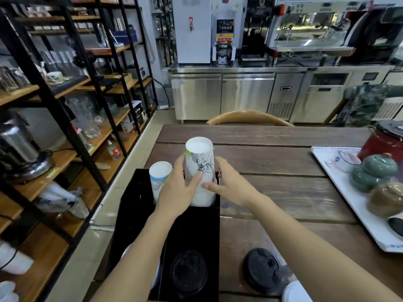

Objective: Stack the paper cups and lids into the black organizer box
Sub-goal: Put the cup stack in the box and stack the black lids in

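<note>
Both hands, left hand (178, 190) and right hand (229, 184), have their fingers wrapped around the upside-down stack of paper cups (199, 168) standing in the black organizer box (196, 227), which I'd lower straight, keeping it upright and seated.

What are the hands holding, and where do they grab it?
Both hands hold the cup stack by its sides: the left hand low on its left, the right hand low on its right.
</note>
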`<move>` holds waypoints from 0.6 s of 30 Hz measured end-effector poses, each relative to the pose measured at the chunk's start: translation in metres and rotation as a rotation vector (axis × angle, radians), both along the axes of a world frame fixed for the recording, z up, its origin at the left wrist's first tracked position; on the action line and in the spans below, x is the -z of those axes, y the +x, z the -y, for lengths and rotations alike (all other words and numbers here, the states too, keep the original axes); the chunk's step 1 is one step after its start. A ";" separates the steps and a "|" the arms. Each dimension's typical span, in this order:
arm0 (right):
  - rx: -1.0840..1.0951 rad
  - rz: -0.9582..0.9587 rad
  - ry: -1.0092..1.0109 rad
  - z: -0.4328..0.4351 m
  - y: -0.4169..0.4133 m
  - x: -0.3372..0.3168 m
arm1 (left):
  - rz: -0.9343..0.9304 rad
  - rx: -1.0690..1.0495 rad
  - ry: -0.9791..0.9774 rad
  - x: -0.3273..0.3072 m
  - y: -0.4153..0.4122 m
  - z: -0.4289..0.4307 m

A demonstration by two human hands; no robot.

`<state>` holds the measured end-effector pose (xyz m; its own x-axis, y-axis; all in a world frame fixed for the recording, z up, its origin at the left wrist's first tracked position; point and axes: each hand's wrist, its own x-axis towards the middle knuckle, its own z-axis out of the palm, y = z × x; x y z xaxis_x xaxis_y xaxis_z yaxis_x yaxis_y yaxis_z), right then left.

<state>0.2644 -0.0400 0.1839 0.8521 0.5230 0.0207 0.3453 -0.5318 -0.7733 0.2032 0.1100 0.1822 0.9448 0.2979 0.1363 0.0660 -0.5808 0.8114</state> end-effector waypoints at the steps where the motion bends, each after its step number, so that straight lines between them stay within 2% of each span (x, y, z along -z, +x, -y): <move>1: 0.050 0.011 -0.039 0.007 -0.003 0.001 | 0.022 -0.044 0.031 0.000 -0.003 0.005; 5: 0.182 0.104 -0.112 0.044 -0.022 0.008 | 0.222 -0.204 0.196 0.003 -0.026 0.040; 9: 0.281 0.075 -0.100 0.084 -0.047 0.028 | 0.276 -0.029 0.184 0.022 -0.053 0.086; 11: 0.310 0.050 -0.133 0.098 -0.060 0.042 | 0.176 0.098 0.141 0.036 -0.068 0.108; 13: 0.304 0.011 -0.197 0.107 -0.072 0.059 | -0.006 0.194 0.091 0.054 -0.078 0.126; 18: 0.289 -0.150 -0.322 0.122 -0.098 0.102 | -0.441 0.258 0.030 0.097 -0.088 0.151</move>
<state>0.1666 -0.1623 0.0823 0.9450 0.2233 -0.2392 0.0442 -0.8115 -0.5827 0.1157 -0.0413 0.0856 0.9566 0.0490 -0.2872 0.2497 -0.6461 0.7213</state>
